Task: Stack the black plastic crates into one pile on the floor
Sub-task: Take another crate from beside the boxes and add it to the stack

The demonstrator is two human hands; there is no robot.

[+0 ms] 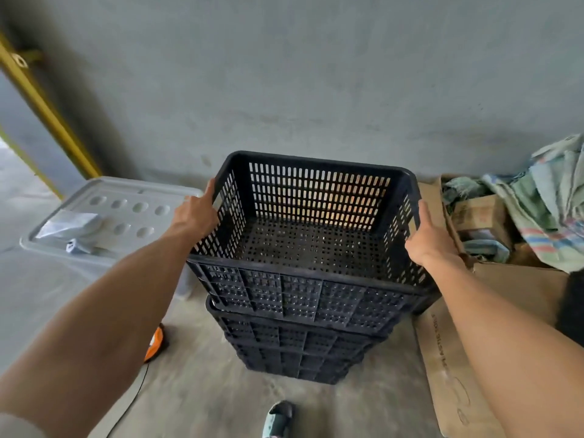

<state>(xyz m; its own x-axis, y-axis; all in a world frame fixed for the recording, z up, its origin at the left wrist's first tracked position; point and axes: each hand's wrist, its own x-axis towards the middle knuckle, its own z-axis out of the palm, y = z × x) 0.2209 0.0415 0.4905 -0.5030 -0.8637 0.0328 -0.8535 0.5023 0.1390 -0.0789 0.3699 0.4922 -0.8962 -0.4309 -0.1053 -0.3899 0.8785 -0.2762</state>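
Note:
A black slotted plastic crate [311, 248] sits tilted a little on top of a pile of black crates [297, 352] on the concrete floor, in front of a grey wall. My left hand [196, 214] grips the top crate's left rim, thumb up along the edge. My right hand [426, 238] holds its right rim. The top crate is empty inside. How many crates lie under it I cannot tell exactly, at least two.
A grey plastic bin lid [126, 213] with small packets lies to the left. Cardboard boxes [458, 352] and bundled cloth [550, 203] crowd the right. An orange object [155, 343] with a cable lies on the floor, left of the pile. My sandalled foot [279, 418] is at the bottom edge.

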